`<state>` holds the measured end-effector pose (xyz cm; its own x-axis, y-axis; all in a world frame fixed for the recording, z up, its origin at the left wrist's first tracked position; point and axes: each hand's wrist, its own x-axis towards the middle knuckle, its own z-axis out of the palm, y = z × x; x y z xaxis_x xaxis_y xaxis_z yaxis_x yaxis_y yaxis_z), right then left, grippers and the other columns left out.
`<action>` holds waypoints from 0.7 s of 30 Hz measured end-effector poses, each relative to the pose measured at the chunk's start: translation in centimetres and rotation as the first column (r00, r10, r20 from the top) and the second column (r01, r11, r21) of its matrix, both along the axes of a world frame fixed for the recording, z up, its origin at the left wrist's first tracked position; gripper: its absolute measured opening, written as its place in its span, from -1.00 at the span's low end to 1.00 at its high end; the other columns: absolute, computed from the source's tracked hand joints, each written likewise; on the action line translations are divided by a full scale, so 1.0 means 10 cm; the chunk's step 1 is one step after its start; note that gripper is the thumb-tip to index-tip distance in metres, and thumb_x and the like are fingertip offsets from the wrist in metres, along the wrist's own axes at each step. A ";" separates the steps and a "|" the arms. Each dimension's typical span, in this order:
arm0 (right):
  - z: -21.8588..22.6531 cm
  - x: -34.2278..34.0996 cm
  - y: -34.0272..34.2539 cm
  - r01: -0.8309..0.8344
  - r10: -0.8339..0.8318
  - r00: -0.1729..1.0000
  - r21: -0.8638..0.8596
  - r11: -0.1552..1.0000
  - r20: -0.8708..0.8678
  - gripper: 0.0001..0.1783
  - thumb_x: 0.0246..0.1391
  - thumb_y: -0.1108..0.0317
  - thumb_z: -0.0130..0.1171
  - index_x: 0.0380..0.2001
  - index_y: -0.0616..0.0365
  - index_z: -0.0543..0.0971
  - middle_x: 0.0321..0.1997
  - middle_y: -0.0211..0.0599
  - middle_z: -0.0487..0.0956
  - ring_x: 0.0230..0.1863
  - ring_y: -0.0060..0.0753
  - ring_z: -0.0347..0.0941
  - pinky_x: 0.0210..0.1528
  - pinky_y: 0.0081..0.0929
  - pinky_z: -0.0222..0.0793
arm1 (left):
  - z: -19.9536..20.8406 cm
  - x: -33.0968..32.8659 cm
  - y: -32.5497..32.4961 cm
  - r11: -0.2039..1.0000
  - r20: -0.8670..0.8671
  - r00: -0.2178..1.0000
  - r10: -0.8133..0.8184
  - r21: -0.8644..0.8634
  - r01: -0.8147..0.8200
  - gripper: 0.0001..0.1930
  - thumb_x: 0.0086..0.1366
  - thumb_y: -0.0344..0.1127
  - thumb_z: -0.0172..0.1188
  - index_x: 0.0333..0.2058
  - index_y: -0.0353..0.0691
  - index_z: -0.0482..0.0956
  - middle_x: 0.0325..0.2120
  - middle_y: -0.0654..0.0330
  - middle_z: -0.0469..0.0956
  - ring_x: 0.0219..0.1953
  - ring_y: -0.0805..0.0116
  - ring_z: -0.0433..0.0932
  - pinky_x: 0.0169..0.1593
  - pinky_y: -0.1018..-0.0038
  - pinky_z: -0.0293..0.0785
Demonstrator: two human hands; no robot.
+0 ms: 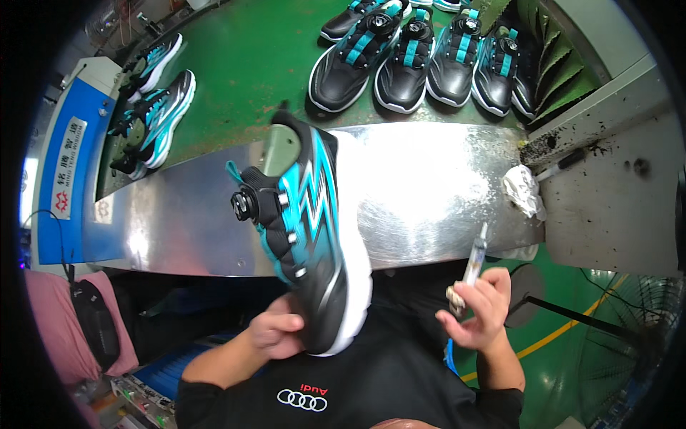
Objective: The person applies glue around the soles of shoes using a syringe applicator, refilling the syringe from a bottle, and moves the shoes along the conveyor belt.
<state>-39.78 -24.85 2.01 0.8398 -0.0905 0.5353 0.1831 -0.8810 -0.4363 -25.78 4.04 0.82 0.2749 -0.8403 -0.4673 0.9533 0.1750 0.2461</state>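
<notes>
My left hand (277, 330) is closed around the toe end of a black and turquoise sneaker (312, 232) with a white sole and a round dial on its tongue. The shoe is raised over the metal worktop's near edge, side facing up, heel pointing away from me. A green piece sits inside its collar. My right hand (487, 309), off to the right and apart from the shoe, grips a slim clear syringe (474, 262), its narrow tip pointing up and away. A small pale lump (454, 299) shows by the fingers at its lower end; I cannot make out what it is.
Beyond the shiny metal worktop (429, 186) lies a green surface (236, 86). Several matching sneakers (406, 64) stand at the far right, more (168, 118) at the left. A crumpled white cloth (523, 191) and dark marker (561, 166) lie by the right-hand grey housing (614, 179).
</notes>
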 end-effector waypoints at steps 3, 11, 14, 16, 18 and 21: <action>-0.20 0.33 -0.07 -0.040 0.041 0.999 0.055 0.998 -0.014 -0.58 -0.35 0.24 0.35 -0.32 0.11 0.53 -0.58 -0.44 0.43 -0.51 -0.27 0.17 -0.38 -0.39 0.13 | 0.10 0.07 0.36 0.948 0.228 0.951 0.209 0.190 -0.254 -0.29 -0.03 -0.31 0.26 0.11 -0.42 0.20 0.00 -0.05 0.40 0.05 0.08 0.41 0.18 0.22 0.26; -0.38 0.81 0.01 0.002 0.000 0.999 0.054 0.999 -0.036 -0.56 -0.36 0.22 0.33 -0.27 0.01 0.54 -0.47 -0.50 0.45 -0.40 -0.30 0.20 -0.23 -0.42 0.10 | 0.09 0.74 0.52 0.911 0.610 0.759 0.226 0.144 -0.387 -0.23 0.00 -0.22 0.27 0.12 -0.48 0.14 0.00 -0.06 0.38 0.03 0.10 0.42 0.16 0.31 0.28; -0.39 0.83 0.02 0.000 0.003 0.999 0.052 0.999 -0.052 -0.56 -0.35 0.19 0.32 -0.26 -0.02 0.54 -0.45 -0.50 0.45 -0.38 -0.30 0.21 -0.20 -0.41 0.09 | 0.10 1.45 0.40 0.902 0.732 0.654 0.189 0.135 -0.411 -0.39 0.09 -0.29 0.18 0.10 -0.40 0.21 0.00 -0.03 0.40 0.01 0.16 0.43 0.12 0.30 0.32; -0.42 0.81 0.00 0.015 -0.010 0.994 0.051 0.999 -0.104 -0.56 -0.34 0.18 0.31 -0.26 -0.02 0.54 -0.45 -0.49 0.45 -0.38 -0.30 0.21 -0.21 -0.41 0.09 | 0.12 1.97 0.08 0.909 0.801 0.587 0.122 0.148 -0.390 -0.49 0.13 -0.34 0.15 0.05 -0.38 0.28 -0.04 0.01 0.44 -0.05 0.20 0.48 0.05 0.34 0.39; -0.40 0.82 -0.01 0.011 -0.007 0.996 0.043 0.999 -0.094 -0.56 -0.34 0.18 0.30 -0.27 -0.01 0.54 -0.46 -0.49 0.44 -0.38 -0.29 0.21 -0.22 -0.40 0.09 | 0.02 2.52 -0.18 0.909 0.776 0.629 0.045 0.229 -0.347 -0.56 0.12 -0.37 0.18 -0.03 -0.40 0.35 -0.11 0.02 0.49 -0.09 0.26 0.51 0.01 0.35 0.43; -0.38 0.85 0.01 0.019 -0.014 0.993 0.042 0.999 -0.114 -0.55 -0.37 0.15 0.30 -0.28 0.00 0.55 -0.48 -0.47 0.43 -0.39 -0.29 0.20 -0.23 -0.39 0.09 | -0.24 2.96 -0.57 0.937 0.722 0.691 -0.038 0.266 -0.227 -0.63 0.14 -0.34 0.19 -0.09 -0.37 0.41 -0.18 0.09 0.52 -0.17 0.28 0.54 -0.03 0.35 0.46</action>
